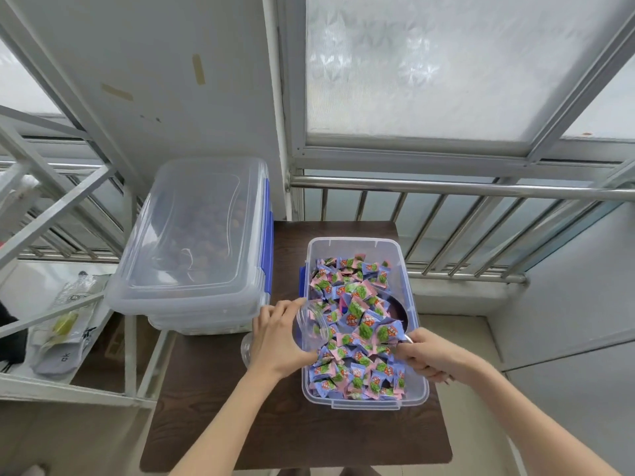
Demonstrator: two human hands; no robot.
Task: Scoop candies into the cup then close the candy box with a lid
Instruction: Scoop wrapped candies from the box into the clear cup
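Observation:
An open clear plastic candy box point(409, 269) stands on the dark wooden table point(213, 407), filled with several pink and blue wrapped candies point(360, 317). My left hand point(278, 338) is shut on a clear plastic cup point(309, 324), tilted on its side at the box's left wall with its mouth over the candies. My right hand point(429, 357) grips the handle of a metal scoop point(409, 338) whose bowl is buried among the candies. A clear lid point(192, 228) lies on top of the closed boxes to the left.
A stack of clear lidded boxes with blue clips point(264, 235) holding brown items stands at the table's left rear. A metal railing point(446, 190) and window run behind. Left of the table, a white metal rack point(68, 304) holds socks and packets.

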